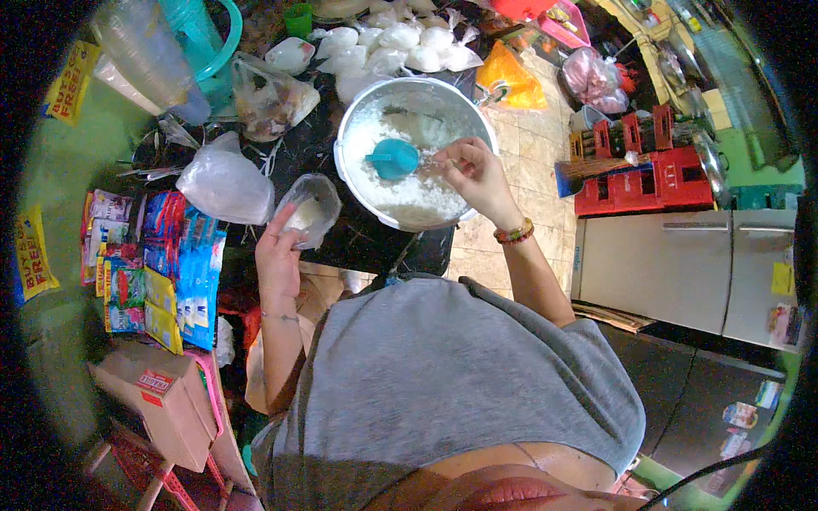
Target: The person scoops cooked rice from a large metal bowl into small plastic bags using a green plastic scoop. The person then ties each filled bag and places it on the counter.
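My left hand (276, 265) holds a small clear plastic bag (324, 199) by its side, with some white powder in the bottom. The bag is beside a large white bucket (343, 156), just off its left rim. Loose white powder (409, 201) covers much of the bucket's inside. A teal plastic scoop (396, 160) lies in that powder, touched by neither hand. Over the bucket's right side hovers my right hand (479, 185), thumb and fingers bent towards each other. Whether something small is between those fingertips is too blurred to tell.
Several knotted bags of white contents (399, 38) crowd the far side of the black table (431, 252). A bundle of clear plastic bags (225, 182) and a tied bag with brownish contents (271, 99) lie left. Hanging sachets (163, 274) flank my left arm; red crates (645, 185) stand right.
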A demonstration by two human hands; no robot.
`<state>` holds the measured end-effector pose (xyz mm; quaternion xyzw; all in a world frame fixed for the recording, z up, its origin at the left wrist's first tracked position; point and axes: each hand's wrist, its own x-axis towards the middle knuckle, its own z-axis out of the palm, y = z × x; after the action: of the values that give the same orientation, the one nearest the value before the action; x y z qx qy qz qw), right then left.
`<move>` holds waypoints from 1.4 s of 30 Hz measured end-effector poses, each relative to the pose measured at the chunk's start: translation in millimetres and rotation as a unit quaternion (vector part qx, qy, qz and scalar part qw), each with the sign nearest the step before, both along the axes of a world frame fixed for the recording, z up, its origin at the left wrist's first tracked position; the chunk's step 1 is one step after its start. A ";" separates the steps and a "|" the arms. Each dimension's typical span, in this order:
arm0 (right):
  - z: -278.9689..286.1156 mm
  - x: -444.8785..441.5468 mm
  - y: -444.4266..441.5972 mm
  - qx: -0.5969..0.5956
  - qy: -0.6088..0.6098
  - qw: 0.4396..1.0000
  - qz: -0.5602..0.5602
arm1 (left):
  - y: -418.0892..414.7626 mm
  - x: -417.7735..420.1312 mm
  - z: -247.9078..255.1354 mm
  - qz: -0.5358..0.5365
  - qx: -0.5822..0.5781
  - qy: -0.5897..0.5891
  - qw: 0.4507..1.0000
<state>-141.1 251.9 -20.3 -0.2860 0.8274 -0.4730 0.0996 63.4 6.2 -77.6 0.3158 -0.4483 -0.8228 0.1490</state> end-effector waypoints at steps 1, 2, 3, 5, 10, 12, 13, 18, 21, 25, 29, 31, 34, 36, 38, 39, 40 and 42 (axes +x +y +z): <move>4.6 -0.2 4.2 0.029 0.054 0.998 0.003 | -1.7 0.2 2.5 0.007 -0.007 -0.002 1.000; -1.3 1.0 16.3 0.010 0.084 0.996 -0.007 | 0.5 0.9 -5.4 0.011 0.000 -0.025 1.000; -5.6 0.7 25.5 0.046 0.139 0.989 -0.010 | 2.4 2.0 -8.0 0.012 -0.036 -0.032 0.999; -2.1 4.1 37.7 0.096 0.211 0.973 -0.022 | 5.9 -1.1 -10.0 0.017 -0.113 -0.046 0.992; -5.8 17.2 50.8 0.181 0.202 0.961 -0.049 | 4.6 -5.2 -8.2 -0.016 -0.472 -0.199 0.859; -3.5 19.6 52.4 0.199 0.218 0.954 -0.046 | 13.4 -14.1 -1.8 0.015 -0.624 -0.298 0.722; -4.3 20.8 55.0 0.211 0.225 0.950 -0.048 | 18.7 -22.2 11.0 0.011 -0.643 -0.296 0.707; -8.2 26.4 60.8 0.241 0.263 0.933 -0.057 | 29.1 -65.1 39.8 -0.047 -0.732 -0.209 0.647; -6.0 30.1 64.8 0.215 0.264 0.938 -0.063 | 28.2 -88.8 32.3 -0.049 -0.758 -0.190 0.622; -4.2 37.4 70.5 0.173 0.243 0.949 -0.098 | 33.3 -97.4 41.7 -0.079 -0.766 -0.206 0.604; -10.6 39.8 74.3 0.190 0.222 0.949 -0.115 | 33.8 -101.2 30.7 -0.090 -0.789 -0.188 0.578; -8.7 43.9 70.1 0.190 0.218 0.951 -0.111 | 35.0 -102.5 30.6 -0.121 -0.770 -0.172 0.603; -5.8 45.9 63.2 0.174 0.224 0.954 -0.098 | 31.4 -103.0 33.1 -0.145 -0.775 -0.137 0.600; -6.2 45.7 60.6 0.162 0.225 0.957 -0.087 | 22.8 -104.7 32.0 -0.114 -0.808 -0.093 0.571; -6.8 45.0 59.2 0.156 0.219 0.960 -0.077 | 5.6 -104.8 37.7 -0.159 -0.846 -0.069 0.505; -7.6 44.6 57.9 0.151 0.213 0.963 -0.072 | -1.4 -104.4 41.6 -0.180 -0.862 -0.056 0.471; -8.3 44.2 56.4 0.147 0.207 0.965 -0.067 | -5.4 -105.0 46.9 -0.187 -0.871 -0.033 0.454; -8.9 44.1 53.7 0.155 0.203 0.965 -0.059 | -14.2 -110.5 57.6 -0.221 -0.896 0.001 0.384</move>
<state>-97.0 305.6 -29.2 -0.3079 0.9090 -0.2756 -0.0555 -47.1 -8.1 -20.0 -0.1122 -0.9795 0.0522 0.1592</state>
